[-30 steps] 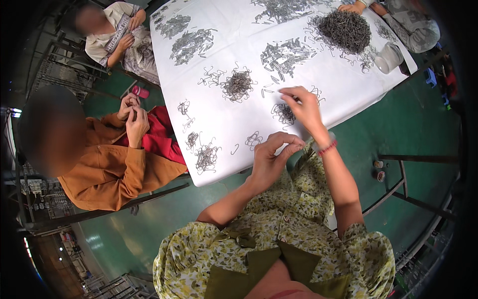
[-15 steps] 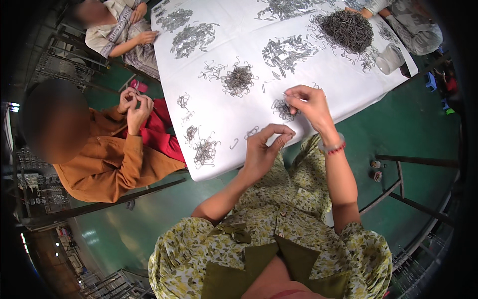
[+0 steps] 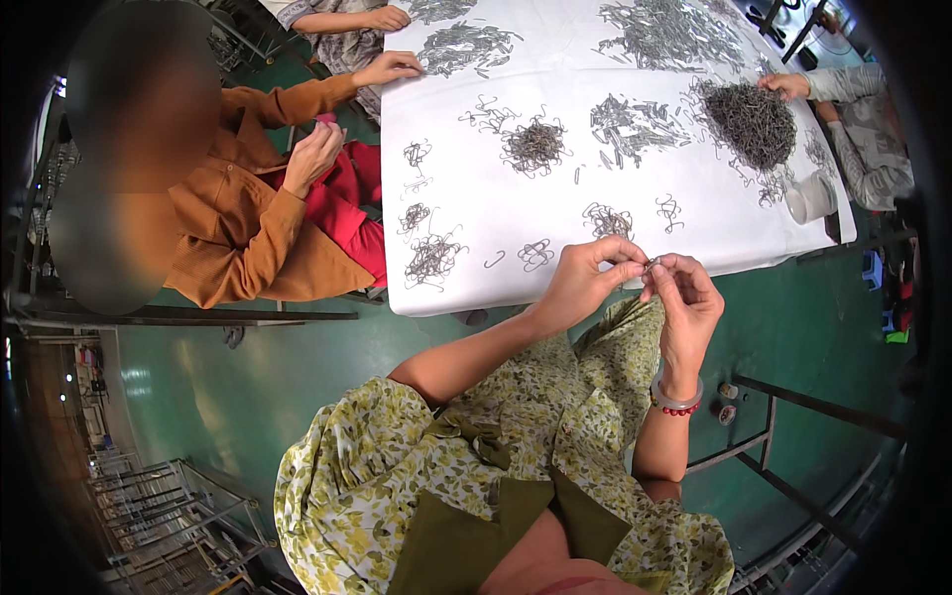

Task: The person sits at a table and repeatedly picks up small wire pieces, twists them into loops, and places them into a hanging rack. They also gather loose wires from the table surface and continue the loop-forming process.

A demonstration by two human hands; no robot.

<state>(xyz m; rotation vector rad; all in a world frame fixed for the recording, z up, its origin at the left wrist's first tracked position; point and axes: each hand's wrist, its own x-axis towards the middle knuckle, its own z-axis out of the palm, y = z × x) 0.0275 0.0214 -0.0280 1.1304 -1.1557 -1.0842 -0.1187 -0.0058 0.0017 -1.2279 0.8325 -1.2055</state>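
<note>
My left hand (image 3: 587, 283) and my right hand (image 3: 686, 309) meet just off the table's near edge, fingertips pinched together. Between them is a small metal piece (image 3: 651, 265), mostly covered by the fingers, so its exact shape is unclear. Beyond my hands lies a small heap of bent wire hooks (image 3: 607, 221), with a smaller cluster of hooks (image 3: 669, 212) to its right. Left of my left hand are another few hooks (image 3: 535, 255) and a single hook (image 3: 494, 259).
The white-covered table (image 3: 476, 198) holds a hook pile (image 3: 534, 146), flat metal strips (image 3: 640, 131) and a large dark heap (image 3: 751, 124) beside a white tub (image 3: 811, 197). On the left, a co-worker in an orange shirt (image 3: 238, 223) reaches onto the table. Metal bars (image 3: 818, 407) stand at right.
My right hand has left the small hook heap and joined my left hand at the fingertips. The orange-sleeved co-worker has stretched one hand to the strips. My view has shifted.
</note>
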